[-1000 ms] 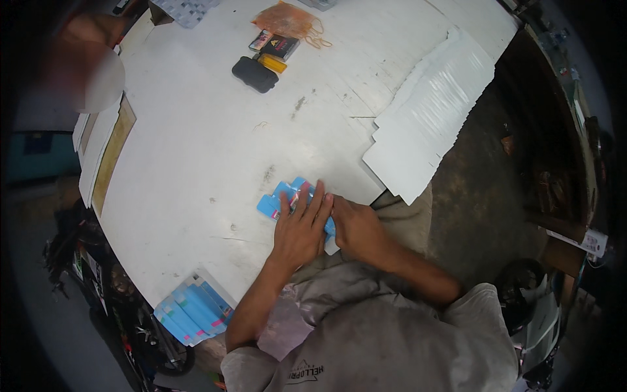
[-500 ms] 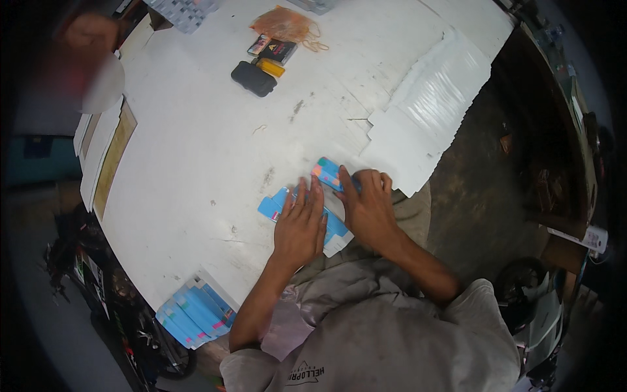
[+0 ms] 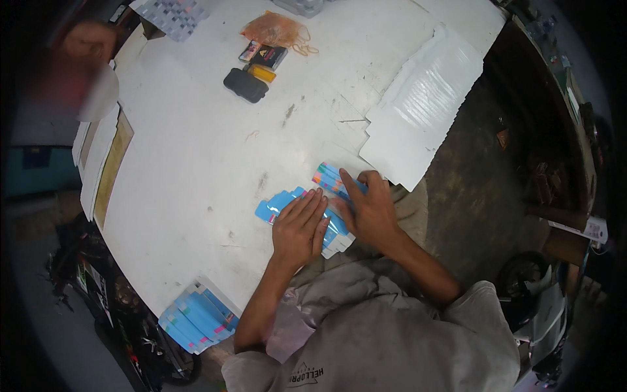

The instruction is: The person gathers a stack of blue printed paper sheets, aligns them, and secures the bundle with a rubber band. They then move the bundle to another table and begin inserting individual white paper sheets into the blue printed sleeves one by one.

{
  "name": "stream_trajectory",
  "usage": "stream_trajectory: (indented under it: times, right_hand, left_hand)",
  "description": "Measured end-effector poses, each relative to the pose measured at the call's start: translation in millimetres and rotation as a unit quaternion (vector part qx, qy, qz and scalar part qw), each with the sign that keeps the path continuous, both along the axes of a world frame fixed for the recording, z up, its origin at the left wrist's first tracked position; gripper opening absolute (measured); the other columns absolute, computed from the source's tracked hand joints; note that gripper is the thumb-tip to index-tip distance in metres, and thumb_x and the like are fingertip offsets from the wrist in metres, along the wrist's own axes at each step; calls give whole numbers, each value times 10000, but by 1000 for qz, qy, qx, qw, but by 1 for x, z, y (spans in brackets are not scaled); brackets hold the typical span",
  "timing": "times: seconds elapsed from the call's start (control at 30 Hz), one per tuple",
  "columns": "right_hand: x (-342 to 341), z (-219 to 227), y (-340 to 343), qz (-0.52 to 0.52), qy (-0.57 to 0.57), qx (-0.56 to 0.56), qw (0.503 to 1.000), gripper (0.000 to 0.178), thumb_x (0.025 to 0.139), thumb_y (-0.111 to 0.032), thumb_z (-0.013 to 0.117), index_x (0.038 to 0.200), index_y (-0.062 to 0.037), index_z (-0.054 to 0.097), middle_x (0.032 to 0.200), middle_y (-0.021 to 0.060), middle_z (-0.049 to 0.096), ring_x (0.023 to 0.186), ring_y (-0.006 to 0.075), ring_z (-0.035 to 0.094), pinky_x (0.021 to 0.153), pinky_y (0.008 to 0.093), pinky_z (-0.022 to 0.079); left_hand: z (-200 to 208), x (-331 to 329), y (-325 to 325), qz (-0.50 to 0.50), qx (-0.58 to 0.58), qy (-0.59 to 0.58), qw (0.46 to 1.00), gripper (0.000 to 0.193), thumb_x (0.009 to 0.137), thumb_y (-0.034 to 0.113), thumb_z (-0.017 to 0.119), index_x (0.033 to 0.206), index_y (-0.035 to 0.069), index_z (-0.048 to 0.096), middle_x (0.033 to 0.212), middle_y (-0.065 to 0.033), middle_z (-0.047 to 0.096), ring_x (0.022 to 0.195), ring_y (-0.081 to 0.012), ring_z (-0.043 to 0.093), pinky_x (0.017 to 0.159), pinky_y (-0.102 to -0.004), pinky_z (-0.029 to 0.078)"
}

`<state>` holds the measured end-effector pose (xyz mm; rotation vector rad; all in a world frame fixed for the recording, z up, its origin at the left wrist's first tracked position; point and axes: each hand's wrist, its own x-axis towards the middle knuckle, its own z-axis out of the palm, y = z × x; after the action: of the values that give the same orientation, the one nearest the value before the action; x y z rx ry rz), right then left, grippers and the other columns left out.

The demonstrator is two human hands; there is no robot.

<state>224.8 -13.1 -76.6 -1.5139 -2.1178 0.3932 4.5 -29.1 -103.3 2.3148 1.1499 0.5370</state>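
A blue printed carton blank (image 3: 334, 228) with pink and green marks lies at the near edge of the white table, slanting down to the right. My left hand (image 3: 299, 222) rests flat on its middle, fingers stretched forward and close together. One long panel (image 3: 324, 174) is bent up along the blank's far right side. My right hand (image 3: 371, 208) holds this panel, with the index finger stretched along it and the thumb at its nearer side. The other right fingers curl by the panel's end, where the card is partly hidden.
A stack of blue cartons (image 3: 199, 317) sits at the near left corner. White sheets of cut card (image 3: 418, 111) cover the right edge. Farther off are a black case (image 3: 245, 85), a yellow lighter-like item (image 3: 262, 72), small packs and an orange bag (image 3: 274, 29). Another person's hand (image 3: 91, 39) is at upper left.
The long panel under my right hand has tilted and shows more of its striped face. My right thumb has slid nearer to me. My left hand stays on the blank.
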Motion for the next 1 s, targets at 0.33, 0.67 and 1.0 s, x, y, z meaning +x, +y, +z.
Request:
stream_trajectory:
  times: [0.33, 0.67, 1.0]
  right_hand:
    - [-1, 7, 2, -100, -59, 50, 992, 358, 878, -83, 668, 1226, 1, 655, 939, 138, 660, 940, 329, 644, 840, 505, 466]
    - [-3, -2, 13, -6, 9, 69, 998, 455, 896, -136, 707, 1302, 50, 620, 959, 168, 588, 930, 323, 581, 792, 453, 453]
    - [20, 7, 18, -101, 54, 49, 992, 311, 939, -122, 691, 1200, 41, 652, 942, 186, 667, 799, 369, 654, 719, 449, 502]
  left_hand:
    - [29, 15, 14, -15, 14, 93, 995, 675, 912, 191, 599, 1512, -75, 440, 1637, -255, 374, 1534, -400, 346, 1252, -617, 199]
    - [9, 18, 3, 65, 2, -18, 998, 599, 967, 192, 593, 1490, -74, 476, 1616, -265, 400, 1511, -387, 384, 1250, -583, 229]
    - [25, 24, 15, -11, 37, 93, 995, 627, 940, 118, 541, 1516, -93, 412, 1650, -274, 332, 1550, -416, 303, 1258, -617, 183]
